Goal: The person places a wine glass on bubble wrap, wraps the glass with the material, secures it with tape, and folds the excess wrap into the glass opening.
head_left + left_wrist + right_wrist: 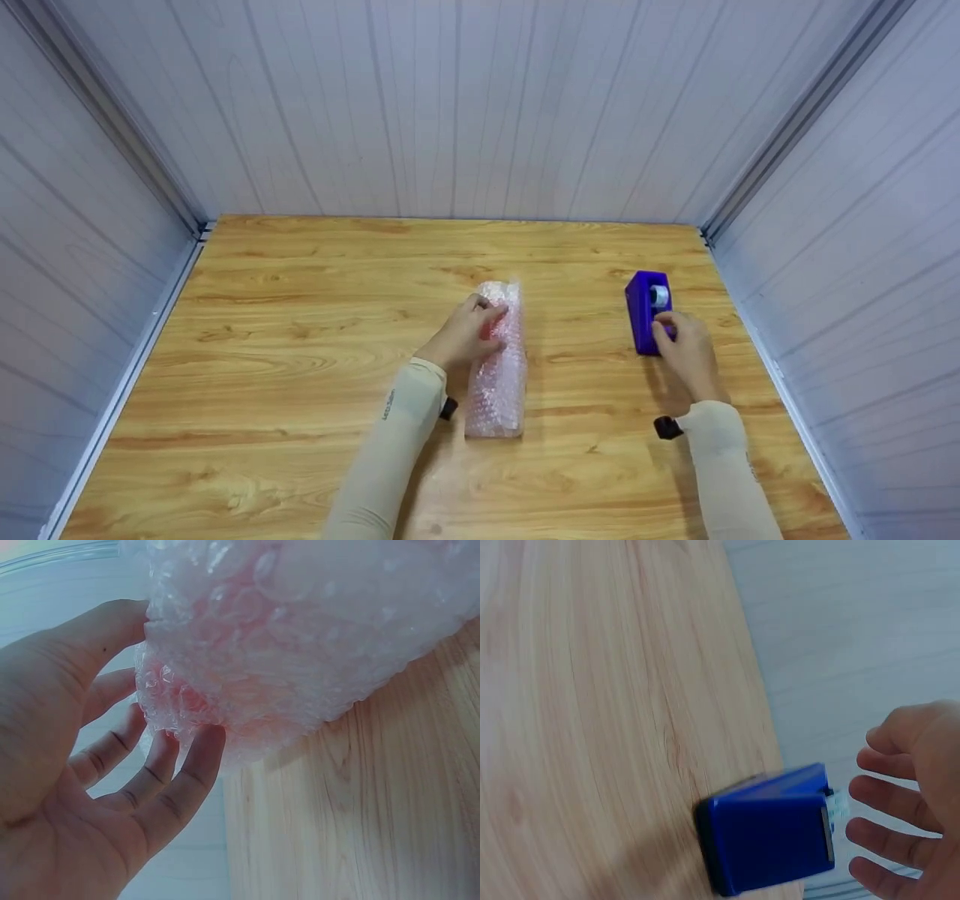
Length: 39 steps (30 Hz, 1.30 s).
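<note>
A long package in pinkish bubble wrap [499,401] lies on the table, pointing away from me. My left hand [461,337] holds its far half, with the thumb on one side and bent fingers on the other; the left wrist view shows the fingertips against the bubble wrap [300,637]. A blue-purple tape dispenser [641,319] with a roll of tape [659,296] stands to the right. Over its near end hovers my right hand [690,352], fingers loosely bent. In the right wrist view the fingertips are just off the dispenser [772,844], with nothing visible between them.
The wood-grain table [300,300] is enclosed by pale panels at the back [420,112], left [67,247] and right [885,285]. A small black device [667,428] sits on the right wrist, another [448,409] on the left. Light sleeves cover both forearms.
</note>
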### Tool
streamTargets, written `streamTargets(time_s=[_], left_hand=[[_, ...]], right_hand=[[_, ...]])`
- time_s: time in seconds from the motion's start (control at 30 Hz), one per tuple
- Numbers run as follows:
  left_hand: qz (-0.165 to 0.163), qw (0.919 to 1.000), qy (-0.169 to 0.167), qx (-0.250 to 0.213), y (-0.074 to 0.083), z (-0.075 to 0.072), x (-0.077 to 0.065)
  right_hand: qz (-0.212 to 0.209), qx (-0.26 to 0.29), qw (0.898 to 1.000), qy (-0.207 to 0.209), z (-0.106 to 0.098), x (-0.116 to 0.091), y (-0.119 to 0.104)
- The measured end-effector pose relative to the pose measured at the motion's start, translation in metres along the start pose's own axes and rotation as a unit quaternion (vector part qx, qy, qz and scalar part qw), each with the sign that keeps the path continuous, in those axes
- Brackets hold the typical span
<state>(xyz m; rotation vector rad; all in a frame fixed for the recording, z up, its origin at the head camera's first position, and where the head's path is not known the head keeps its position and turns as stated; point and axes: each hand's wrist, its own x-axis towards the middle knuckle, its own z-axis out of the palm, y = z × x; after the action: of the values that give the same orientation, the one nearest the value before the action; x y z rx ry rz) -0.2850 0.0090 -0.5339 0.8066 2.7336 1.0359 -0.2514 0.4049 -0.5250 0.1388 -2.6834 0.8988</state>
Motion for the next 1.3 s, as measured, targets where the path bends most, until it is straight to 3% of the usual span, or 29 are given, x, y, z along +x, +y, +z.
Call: streamTargets(time_s=[0.23,0.37,0.63,1.0,1.3], left_hand=[[0.004,1.0,0.006,-0.004,0.0,-0.001,-0.001],[0.004,0.9999,0.007,-0.01,0.001,0.0,-0.001],[-0.02,0.9996,-0.002,-0.019,0.002,0.001,0.001],[-0.022,0.9996,0.003,-0.019,0.002,0.002,-0.001],[-0.005,0.9999,0.011,-0.008,0.001,0.002,-0.001]], right_hand=[[0.091,-0.042,0.995,-0.023,-0.008,0.0,0.014],[0.113,-0.054,0.991,-0.044,-0.007,0.0,0.018],[0.124,-0.041,0.99,-0.059,-0.005,0.001,0.021],[0.135,-0.032,0.99,-0.038,-0.003,0.004,0.017],[0.08,-0.062,0.995,0.015,-0.003,0.008,0.018]])
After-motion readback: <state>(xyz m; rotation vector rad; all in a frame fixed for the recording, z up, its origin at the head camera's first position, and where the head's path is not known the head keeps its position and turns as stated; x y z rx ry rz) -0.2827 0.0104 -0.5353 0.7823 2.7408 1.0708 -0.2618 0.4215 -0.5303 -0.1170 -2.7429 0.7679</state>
